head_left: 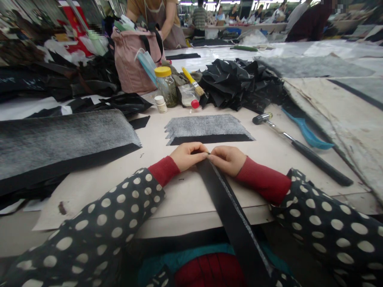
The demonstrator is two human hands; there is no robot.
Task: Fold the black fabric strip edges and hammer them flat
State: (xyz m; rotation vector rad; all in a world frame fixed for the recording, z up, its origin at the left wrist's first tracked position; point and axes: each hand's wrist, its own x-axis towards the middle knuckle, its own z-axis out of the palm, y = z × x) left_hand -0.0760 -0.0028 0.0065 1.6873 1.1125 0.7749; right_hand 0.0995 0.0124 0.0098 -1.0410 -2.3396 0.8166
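Note:
A long black strip [227, 207] with a greyish-white line along one edge runs from my fingers down over the table's front edge toward my lap. My left hand [189, 155] pinches its far end between thumb and fingers. Close beside it, almost touching, my right hand [228, 159] pinches the same end at the edge with the pale line. Just beyond my hands lies a stack of grey-faced pieces [206, 125] with a black border. To the left is a larger pile of similar grey and black pieces [60, 139].
A black-handled hammer [302, 147] and a blue curved plastic piece [308, 127] lie on the right. Behind stand a yellow-lidded jar [166, 88], a small white bottle [160, 104], a yellow brush [193, 81], a heap of black pieces [236, 81] and a pink bag [131, 59]. People work farther back.

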